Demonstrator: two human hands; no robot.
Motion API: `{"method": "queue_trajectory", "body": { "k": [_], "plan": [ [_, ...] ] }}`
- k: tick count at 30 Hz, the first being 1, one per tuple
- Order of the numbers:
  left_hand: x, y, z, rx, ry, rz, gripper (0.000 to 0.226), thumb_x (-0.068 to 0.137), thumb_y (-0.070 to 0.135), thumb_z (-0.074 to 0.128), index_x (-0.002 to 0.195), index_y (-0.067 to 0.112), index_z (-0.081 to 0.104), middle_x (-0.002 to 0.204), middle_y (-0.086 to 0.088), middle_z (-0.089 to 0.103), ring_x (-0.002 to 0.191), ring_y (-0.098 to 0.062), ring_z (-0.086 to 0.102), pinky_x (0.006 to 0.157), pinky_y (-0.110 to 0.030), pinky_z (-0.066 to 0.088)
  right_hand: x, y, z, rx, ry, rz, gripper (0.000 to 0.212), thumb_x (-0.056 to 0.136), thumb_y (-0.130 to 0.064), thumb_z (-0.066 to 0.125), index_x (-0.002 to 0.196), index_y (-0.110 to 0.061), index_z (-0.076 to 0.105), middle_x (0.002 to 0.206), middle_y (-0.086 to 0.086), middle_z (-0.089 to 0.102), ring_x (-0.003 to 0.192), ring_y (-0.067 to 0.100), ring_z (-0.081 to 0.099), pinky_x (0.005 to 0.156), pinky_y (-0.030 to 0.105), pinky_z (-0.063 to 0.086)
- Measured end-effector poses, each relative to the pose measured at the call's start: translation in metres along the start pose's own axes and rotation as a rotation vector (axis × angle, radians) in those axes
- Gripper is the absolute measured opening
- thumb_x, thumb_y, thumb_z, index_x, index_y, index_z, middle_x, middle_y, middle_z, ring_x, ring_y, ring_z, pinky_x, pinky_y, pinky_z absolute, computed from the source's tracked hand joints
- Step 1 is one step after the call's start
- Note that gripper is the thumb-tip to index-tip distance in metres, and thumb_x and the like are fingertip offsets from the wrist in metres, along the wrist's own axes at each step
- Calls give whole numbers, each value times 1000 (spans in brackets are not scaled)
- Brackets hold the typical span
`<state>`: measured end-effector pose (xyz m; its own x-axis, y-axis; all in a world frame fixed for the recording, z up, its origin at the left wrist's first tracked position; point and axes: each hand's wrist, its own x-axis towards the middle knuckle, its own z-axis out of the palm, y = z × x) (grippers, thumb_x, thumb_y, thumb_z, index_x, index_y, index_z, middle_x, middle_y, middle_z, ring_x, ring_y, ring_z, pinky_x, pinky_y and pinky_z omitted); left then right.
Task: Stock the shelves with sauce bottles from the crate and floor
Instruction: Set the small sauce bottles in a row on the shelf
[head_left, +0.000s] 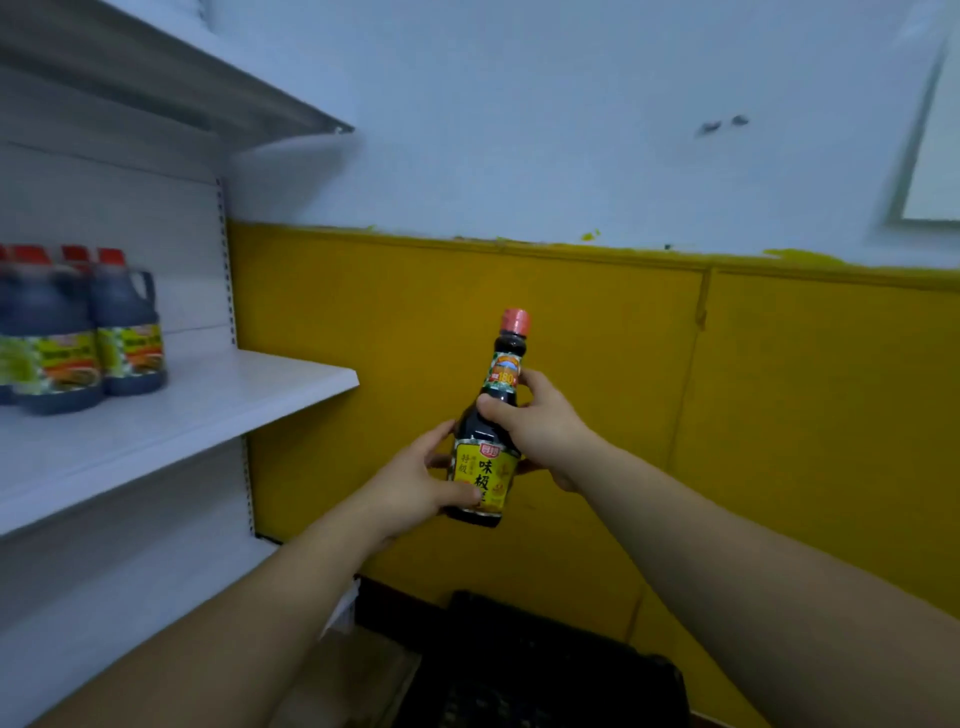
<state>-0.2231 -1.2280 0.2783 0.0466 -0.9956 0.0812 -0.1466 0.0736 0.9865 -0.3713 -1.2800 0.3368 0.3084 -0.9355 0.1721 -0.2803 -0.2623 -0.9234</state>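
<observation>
Room: white wall over a yellow lower band (779, 389); white shelf (208, 405) at left, dark crate (545, 670) low on the floor.
Shelf stock: red-capped handled jugs (78, 343), far left.
Sauce bottle (488, 467): in mid-air, right of the shelf edge, long axis near upright, cap up.
Left hand (415, 483): fingers wrapped round the labelled base.
Right hand (540, 426): curled round the shoulder, below the neck.
Turning relation: shelf lies left of the bottle; the left hand is nearer it.
Writing: yellow label reads 味极, 特级; neck label shows 180.

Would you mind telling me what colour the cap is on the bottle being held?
The cap is red, clearest in the head view.
</observation>
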Motion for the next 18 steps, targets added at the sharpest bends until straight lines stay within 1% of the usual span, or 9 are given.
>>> {"method": "queue_trajectory", "body": {
  "k": [2,4,6,7,8,10,12,15,18],
  "plan": [
    [-14,11,-10,1,81,42,94,72,-4,76,147,30,30,121,-4,57,111,-27,61,98,-52,48,-4,-13,12,-33,22,-100,62,87,-37,67,141,-30,37,120,5,62,98,24,65,84,49,56],
    [-31,19,-22,21,141,87,92,75,-4,74,147,30,29,121,-2,58,110,-25,62,99,-51,47,-9,-25,26,-83,22,-224,59,88,-40,66,140,-31,40,120,2,62,101,20,63,85,42,55],
    [-51,26,-38,42,208,118,90,76,-4,73,147,30,30,123,-3,59,108,-24,63,98,-49,48,-15,-39,42,-86,-48,-319,56,90,-39,63,141,-35,39,115,-3,61,101,17,61,78,32,53],
    [-62,29,-46,48,246,132,88,76,-5,72,147,29,31,123,-4,59,107,-24,64,98,-47,49,-18,-47,52,-62,-111,-338,58,91,-37,63,142,-39,36,114,-4,60,101,18,61,75,31,52],
    [-74,31,-55,51,287,142,86,77,-7,71,145,29,33,123,-6,60,107,-23,64,97,-45,50,-19,-55,63,-31,-179,-342,61,92,-35,62,144,-44,31,115,-4,60,101,20,63,74,33,54],
    [-96,33,-71,59,370,144,86,76,-7,71,145,30,34,123,-8,60,107,-23,64,96,-45,51,-24,-70,87,25,-291,-351,67,93,-30,62,145,-49,25,119,-2,61,100,24,65,75,41,57],
    [-121,34,-89,65,459,134,87,76,-6,72,146,30,33,123,-9,61,107,-23,64,95,-45,52,-34,-84,113,89,-365,-401,67,94,-23,61,146,-45,26,119,-1,61,103,24,64,82,44,57],
    [-159,37,-111,117,593,118,86,78,-6,69,145,32,32,120,-5,61,103,-21,66,89,-38,54,-49,-100,151,162,-449,-494,57,93,-19,61,141,-39,36,113,-5,62,104,19,63,91,44,54],
    [-198,40,-125,174,718,93,84,80,-4,69,145,34,32,120,-4,60,102,-19,66,90,-37,53,-64,-115,186,185,-553,-515,42,92,-23,62,125,-41,43,114,-2,63,104,21,63,92,47,53]
  ]
}}
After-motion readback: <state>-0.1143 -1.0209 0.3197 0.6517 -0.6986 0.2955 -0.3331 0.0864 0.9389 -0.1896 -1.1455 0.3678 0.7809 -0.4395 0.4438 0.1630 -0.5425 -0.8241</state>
